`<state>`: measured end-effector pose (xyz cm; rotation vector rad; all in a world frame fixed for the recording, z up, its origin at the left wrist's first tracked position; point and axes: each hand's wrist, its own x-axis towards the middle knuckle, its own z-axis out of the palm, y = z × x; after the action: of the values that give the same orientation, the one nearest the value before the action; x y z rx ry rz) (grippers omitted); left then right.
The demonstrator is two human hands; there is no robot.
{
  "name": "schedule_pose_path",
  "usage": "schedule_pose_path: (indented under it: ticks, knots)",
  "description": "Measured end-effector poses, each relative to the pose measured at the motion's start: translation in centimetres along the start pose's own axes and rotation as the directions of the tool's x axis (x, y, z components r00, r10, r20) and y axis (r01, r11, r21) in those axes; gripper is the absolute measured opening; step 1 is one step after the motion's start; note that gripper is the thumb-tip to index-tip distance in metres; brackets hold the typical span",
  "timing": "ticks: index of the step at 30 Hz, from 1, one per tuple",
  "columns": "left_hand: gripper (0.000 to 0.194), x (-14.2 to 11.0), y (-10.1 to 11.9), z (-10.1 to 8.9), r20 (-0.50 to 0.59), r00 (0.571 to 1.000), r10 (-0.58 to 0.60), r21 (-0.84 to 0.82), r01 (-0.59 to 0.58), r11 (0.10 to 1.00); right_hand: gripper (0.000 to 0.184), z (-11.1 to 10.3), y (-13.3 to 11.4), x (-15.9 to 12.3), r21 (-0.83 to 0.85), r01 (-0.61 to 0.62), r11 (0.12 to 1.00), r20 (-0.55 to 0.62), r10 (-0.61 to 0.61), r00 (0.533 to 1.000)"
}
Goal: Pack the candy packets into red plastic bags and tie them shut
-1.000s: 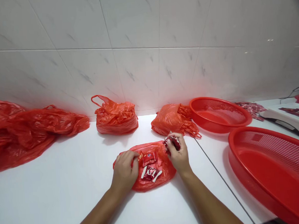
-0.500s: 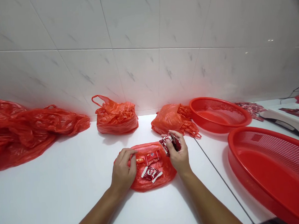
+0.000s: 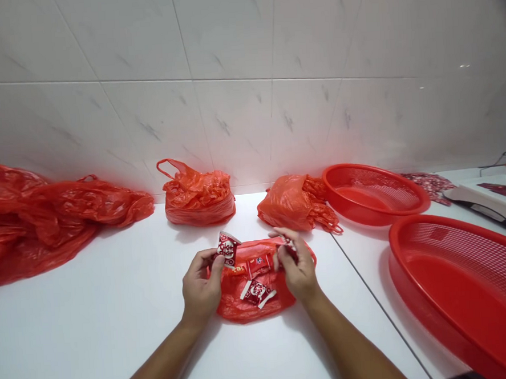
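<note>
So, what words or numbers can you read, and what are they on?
None for sure:
Dark red packet in the left hand: white marks, too blurred.
Patterned packet in the right hand: too blurred.
White-ended packet in the red bag: marks too blurred.
Small red packet: too small.
Orange packet: yellow marks, too blurred.
Black panel at the right: too small.

Perhaps a kitchen: tiled wall (image 3: 232, 128), plastic baskets (image 3: 456, 291).

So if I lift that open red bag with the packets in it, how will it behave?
The open red bag will probably sag and fold, since its thin plastic is wrinkled. The loose packets inside would likely slide together, and could spill, as its mouth is wide open.
</note>
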<state>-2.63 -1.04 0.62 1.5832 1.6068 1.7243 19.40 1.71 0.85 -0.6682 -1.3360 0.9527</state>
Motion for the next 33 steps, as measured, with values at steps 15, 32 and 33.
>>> schedule_pose_path:
  ticks: [15, 32, 33]
  knots:
    - [0.013, 0.5, -0.1, 0.2, 0.471, 0.882, -0.001, 0.557, -0.296, 0.776, 0.034, -0.6, -0.8, 0.5, 0.3, -0.007, 0.954, -0.147, 0.053, 0.988]
    - [0.008, 0.1, 0.0, 0.0, 0.341, 0.935, 0.101, 0.432, -0.251, 0.866, 0.052, -1.6, -0.4, 0.9, -0.592, -0.033, 0.805, 0.316, 0.269, 0.91]
    - [0.008, 0.1, 0.0, 0.0, 0.329, 0.938, 0.11, 0.42, -0.25, 0.873, 0.051, -1.8, -0.2, 1.0, -0.613, -0.07, 0.787, 0.293, 0.309, 0.905]
